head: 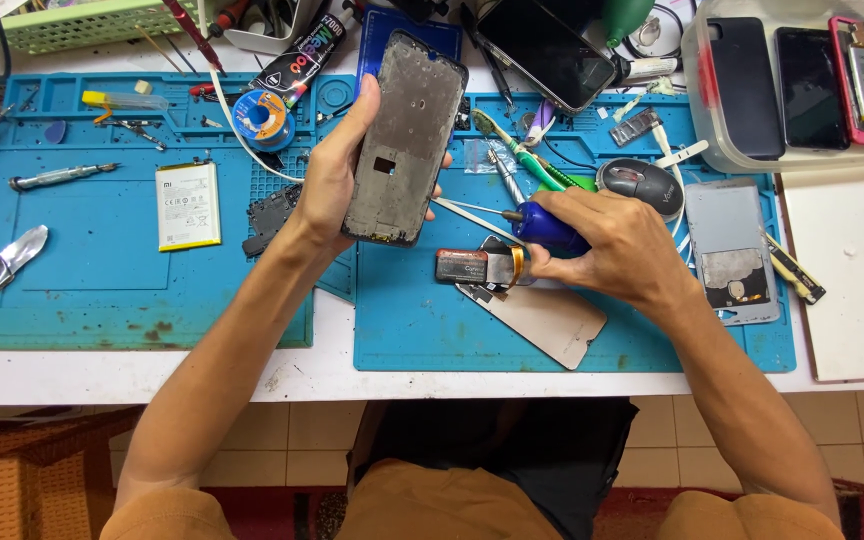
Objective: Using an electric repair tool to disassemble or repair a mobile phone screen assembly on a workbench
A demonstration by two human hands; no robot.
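- Phone frame, a grey stripped chassis with a small square hole, stands tilted above the gap between the two blue mats, held up off the bench.
- Far left, a silver-tipped black part lies on the left blue mat; what kind of part it is cannot be made out.
- A white flat battery lies on the same mat, well apart from the hands.
- The left hand is wrapped around the frame's left edge, thumb up along the side; the fingers behind it are mostly hidden, only tips showing at the right edge.
- A dark part sits just behind this wrist, partly covered.
- The right hand is closed on a blue-handled tool; its thin tip points toward the frame's lower right edge, and whether it touches cannot be told.
- Under the right hand, a small dark component and a beige panel are partly hidden.
- A grey back cover lies on the right blue mat.
- At the top right, a clear tub of phones is cut off by the picture's edge.
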